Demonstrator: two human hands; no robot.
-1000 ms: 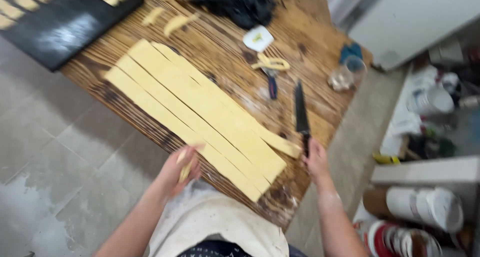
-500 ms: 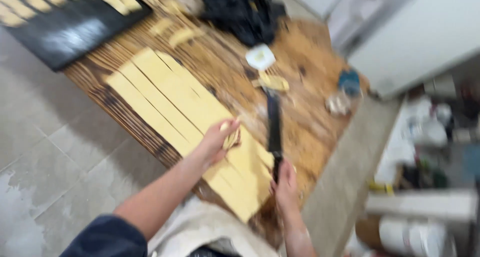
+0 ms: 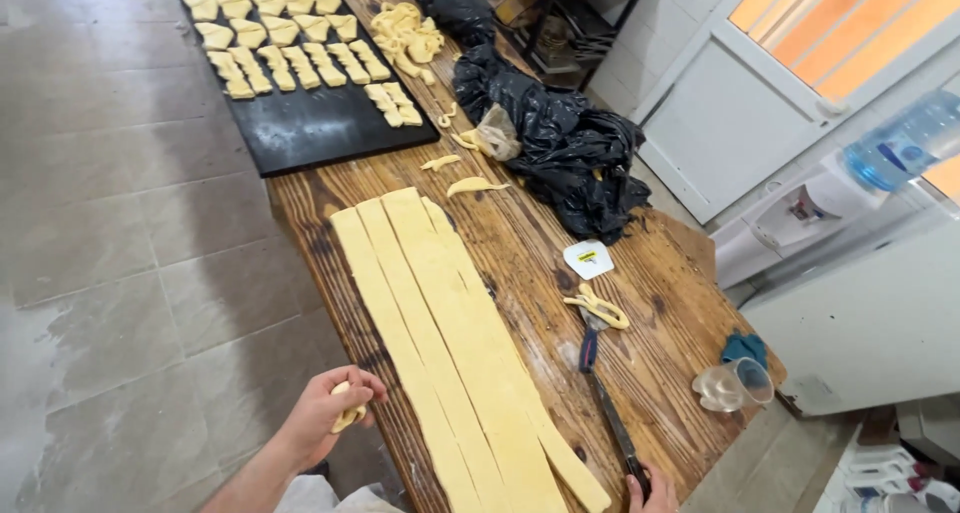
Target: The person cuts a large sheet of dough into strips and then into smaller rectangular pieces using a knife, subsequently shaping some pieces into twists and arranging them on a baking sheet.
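Left hand (image 3: 335, 405) is curled tight around a little dough piece (image 3: 348, 413) off the table edge, right hand (image 3: 648, 493) gripping the long knife (image 3: 612, 421) beside the dough strips (image 3: 450, 343).

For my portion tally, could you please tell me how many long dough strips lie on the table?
4 strips, side by side on the wooden table, between left hand and knife; overlaps may hide more.

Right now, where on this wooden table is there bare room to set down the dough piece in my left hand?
Bare wood lies between the dough strips and the white card, and between the black tray and the strips' far ends. The near right is crowded: knife, plastic cup, right hand.
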